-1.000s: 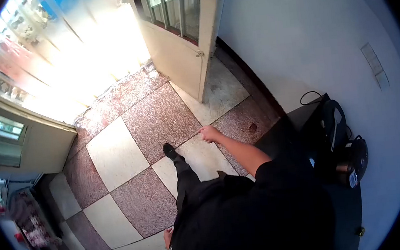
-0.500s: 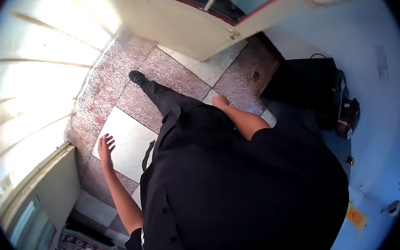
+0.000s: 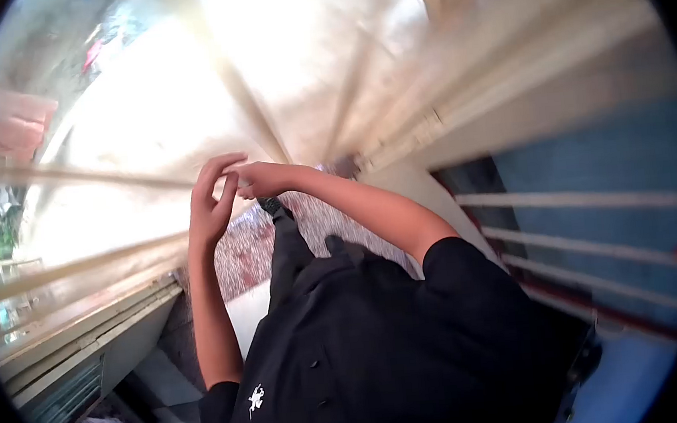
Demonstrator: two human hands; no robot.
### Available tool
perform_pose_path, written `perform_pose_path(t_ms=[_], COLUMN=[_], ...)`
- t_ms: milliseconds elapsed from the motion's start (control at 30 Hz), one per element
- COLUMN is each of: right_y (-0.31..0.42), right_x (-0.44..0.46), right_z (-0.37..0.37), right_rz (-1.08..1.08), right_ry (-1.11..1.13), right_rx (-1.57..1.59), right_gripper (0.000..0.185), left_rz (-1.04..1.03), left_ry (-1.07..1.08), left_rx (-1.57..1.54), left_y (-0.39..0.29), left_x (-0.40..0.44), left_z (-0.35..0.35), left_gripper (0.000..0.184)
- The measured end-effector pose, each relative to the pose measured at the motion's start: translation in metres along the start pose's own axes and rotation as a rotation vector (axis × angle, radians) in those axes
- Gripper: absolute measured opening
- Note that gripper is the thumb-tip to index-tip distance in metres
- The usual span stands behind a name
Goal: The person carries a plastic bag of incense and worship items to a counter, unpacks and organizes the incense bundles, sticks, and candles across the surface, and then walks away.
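Both arms are stretched forward over the doorway, and my hands meet in front of a pale barred gate (image 3: pixel 244 99). My left hand (image 3: pixel 212 198) is raised with its fingers curved and thumb apart, and nothing shows in it. Beside its thumb and fingers is my right hand (image 3: pixel 263 179), its fingers curled together; anything inside them is hidden. Glare and blur wash out the gate bars just beyond the hands, so whether either hand touches them cannot be made out.
An open door with barred glass (image 3: pixel 579 198) stands at the right. Another door panel (image 3: pixel 133 350) is at the lower left. Below my hands is speckled floor (image 3: pixel 238 256) with one dark shoe (image 3: pixel 271 206). Beyond the bars hangs a pink cloth (image 3: pixel 13 123).
I have moved forward to the doorway. Both hands have risen and come together in front of the gate; the left was apart at the side before. The open door now lies further right.
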State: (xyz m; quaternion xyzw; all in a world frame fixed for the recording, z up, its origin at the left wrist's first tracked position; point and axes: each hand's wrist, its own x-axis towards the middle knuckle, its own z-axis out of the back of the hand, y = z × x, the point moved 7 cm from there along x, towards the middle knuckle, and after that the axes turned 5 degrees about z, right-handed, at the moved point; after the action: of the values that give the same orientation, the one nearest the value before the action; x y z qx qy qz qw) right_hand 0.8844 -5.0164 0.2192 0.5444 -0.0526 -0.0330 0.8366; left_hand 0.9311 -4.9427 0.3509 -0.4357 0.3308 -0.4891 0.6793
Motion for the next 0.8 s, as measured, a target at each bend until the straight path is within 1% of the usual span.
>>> perform_pose_path(t_ms=[33, 67, 100, 133, 167, 200, 233, 300, 367, 400, 433, 467, 500, 567, 600, 633, 700, 733, 767, 800], right_y=[0.024, 0.009, -0.008, -0.025, -0.060, -0.123, -0.090, -0.118, -0.125, -0.116, -0.086, -0.076, -0.087, -0.111, -0.149, -0.172, -0.184, -0.196, -0.228, -0.262], right_x=[0.030, 0.063, 0.088, 0.116, 0.131, 0.135, 0.122, 0.138, 0.183, 0.212, 0.240, 0.267, 0.305, 0.373, 0.403, 0.434, 0.489, 0.509, 0.522, 0.533], right_z=[0.029, 0.054, 0.089, 0.127, 0.171, 0.216, 0.259, 0.298, 0.276, 0.258, 0.236, 0.231, 0.229, 0.233, 0.233, 0.242, 0.281, 0.300, 0.326, 0.351], right_rz=[-0.135, -0.097, -0.160, -0.086, -0.023, -0.185, -0.265, -0.379, -0.516, -0.581, -0.635, -0.450, -0.319, -0.273, -0.250, -0.206, -0.076, -0.069, -0.121, -0.167], right_ry=[0.194, 0.193, 0.085, -0.028, -0.161, -0.354, -0.648, -0.569, -0.211, -0.047, 0.100, 0.118, 0.012, -0.066, -0.172, -0.221, -0.346, -0.414, -0.522, -0.634], right_rx=[-0.051, 0.050, 0.232, 0.276, 0.185, 0.338, 0.270, 0.144, 0.271, 0.222, 0.083, 0.066, 0.086, 0.190, 0.299, 0.295, 0.128, 0.093, 0.143, 0.196], right_gripper=[0.033, 0.034, 0.034, 0.036, 0.043, 0.043, 0.034, 0.027, 0.025, 0.024, 0.022, 0.026, 0.033, 0.029, 0.027, 0.029, 0.034, 0.036, 0.040, 0.043], left_rz=[-0.037, -0.079, -0.114, -0.095, -0.062, -0.056, -0.050, -0.210, -0.235, -0.338, -0.472, -0.541, -0.644, -0.512, -0.643, -0.771, -0.768, -0.692, -0.630, -0.488], left_ry=[0.019, -0.022, -0.059, -0.137, -0.253, -0.322, -0.395, -0.385, -0.242, -0.244, -0.265, -0.220, -0.241, -0.021, -0.017, -0.005, 0.153, 0.174, 0.191, 0.116], left_rx=[0.006, 0.114, 0.225, 0.345, 0.359, 0.421, 0.476, 0.499, 0.376, 0.372, 0.387, 0.396, 0.432, 0.436, 0.368, 0.297, 0.246, 0.218, 0.195, 0.154], left_y=[-0.002, 0.001, 0.005, 0.017, 0.027, 0.037, 0.040, 0.002, -0.034, -0.037, -0.042, -0.045, -0.048, -0.063, -0.066, -0.053, -0.003, 0.035, 0.072, 0.114], left_x=[0.037, 0.068, 0.096, 0.122, 0.141, 0.157, 0.175, 0.222, 0.297, 0.339, 0.378, 0.431, 0.480, 0.529, 0.547, 0.562, 0.591, 0.604, 0.608, 0.607], left_z=[0.024, 0.051, 0.080, 0.116, 0.155, 0.198, 0.237, 0.270, 0.274, 0.277, 0.283, 0.274, 0.272, 0.252, 0.244, 0.240, 0.238, 0.245, 0.255, 0.280], left_gripper=[0.030, 0.033, 0.038, 0.051, 0.061, 0.065, 0.070, 0.074, 0.080, 0.079, 0.077, 0.079, 0.075, 0.072, 0.070, 0.069, 0.064, 0.061, 0.059, 0.050])
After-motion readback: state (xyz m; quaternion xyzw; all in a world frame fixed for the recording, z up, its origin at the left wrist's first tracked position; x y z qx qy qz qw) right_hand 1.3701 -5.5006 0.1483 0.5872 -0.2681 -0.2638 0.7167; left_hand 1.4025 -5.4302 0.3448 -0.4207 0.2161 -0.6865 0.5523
